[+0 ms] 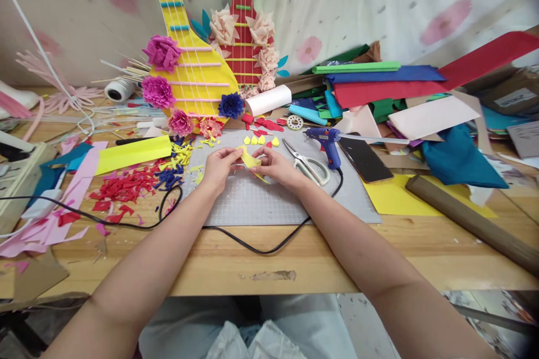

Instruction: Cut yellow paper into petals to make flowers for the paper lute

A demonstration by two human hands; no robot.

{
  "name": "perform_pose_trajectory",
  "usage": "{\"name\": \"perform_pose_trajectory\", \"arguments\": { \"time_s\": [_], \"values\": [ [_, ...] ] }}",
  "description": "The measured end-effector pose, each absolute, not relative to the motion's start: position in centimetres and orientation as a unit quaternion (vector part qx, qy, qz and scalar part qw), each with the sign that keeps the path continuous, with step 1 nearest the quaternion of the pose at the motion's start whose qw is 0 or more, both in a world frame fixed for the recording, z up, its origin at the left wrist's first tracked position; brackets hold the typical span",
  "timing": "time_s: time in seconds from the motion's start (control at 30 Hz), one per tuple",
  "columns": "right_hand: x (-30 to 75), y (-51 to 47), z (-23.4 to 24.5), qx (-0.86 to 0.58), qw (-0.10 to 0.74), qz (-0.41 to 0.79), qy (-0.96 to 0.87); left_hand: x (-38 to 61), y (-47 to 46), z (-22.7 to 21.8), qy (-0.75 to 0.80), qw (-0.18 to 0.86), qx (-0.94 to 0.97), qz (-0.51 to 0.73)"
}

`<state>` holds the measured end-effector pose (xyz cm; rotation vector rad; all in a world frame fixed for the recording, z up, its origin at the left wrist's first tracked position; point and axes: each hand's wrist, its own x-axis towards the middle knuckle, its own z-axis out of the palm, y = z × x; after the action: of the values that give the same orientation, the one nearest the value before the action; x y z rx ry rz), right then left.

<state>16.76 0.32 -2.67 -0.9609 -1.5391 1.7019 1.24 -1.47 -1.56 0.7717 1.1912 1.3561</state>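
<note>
Over the grey cutting mat (pixel 252 207), a small piece of yellow paper (pixel 248 158) is pinched between both hands. My left hand (pixel 219 165) grips its left end, and my right hand (pixel 275 165) has its fingers closed on the right end. Just behind the hands lie several small yellow paper petals (pixel 261 140). To the right of my right hand rest white-handled scissors (pixel 309 165), and beyond them a blue glue gun (pixel 328 140).
A yellow paper guitar (pixel 202 76) and a red one (pixel 243 5) lean at the back. Red paper scraps (pixel 126 185) lie left, a black phone (pixel 365 157) and a brown tube (pixel 467 219) right. A black cable (pixel 269 251) crosses the front.
</note>
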Motion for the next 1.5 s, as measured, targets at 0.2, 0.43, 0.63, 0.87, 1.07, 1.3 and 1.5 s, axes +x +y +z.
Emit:
{"name": "perform_pose_trajectory", "arguments": {
  "time_s": [0.2, 0.43, 0.63, 0.87, 1.07, 1.3, 1.5],
  "values": [
    [17.2, 0.5, -2.3, -0.347, 0.277, 0.672, -0.593, 1.0, -1.3, -1.6, 0.501, 0.549, 0.309, 0.593],
    [17.0, 0.4, -2.7, -0.364, 0.350, 0.617, -0.604, 0.9, -1.2, -1.7, 0.489, 0.556, 0.298, 0.602],
    [16.5, -0.2, -2.9, -0.396, 0.447, 0.418, -0.685, 1.2, -1.3, -1.8, 0.471, 0.535, 0.296, 0.636],
    [15.9, -0.1, -3.4, -0.415, 0.431, 0.390, -0.700, 1.6, -1.6, -2.0, 0.456, 0.527, 0.334, 0.635],
    [15.6, 0.1, -3.6, -0.417, 0.438, 0.420, -0.676, 2.1, -1.8, -2.1, 0.459, 0.516, 0.361, 0.626],
    [15.4, 0.3, -3.9, -0.420, 0.417, 0.464, -0.659, 1.5, -1.4, -2.1, 0.461, 0.505, 0.354, 0.638],
    [15.7, 0.0, -3.1, -0.435, 0.367, 0.484, -0.664, 1.4, -1.5, -2.0, 0.463, 0.515, 0.344, 0.634]
  ]
}}
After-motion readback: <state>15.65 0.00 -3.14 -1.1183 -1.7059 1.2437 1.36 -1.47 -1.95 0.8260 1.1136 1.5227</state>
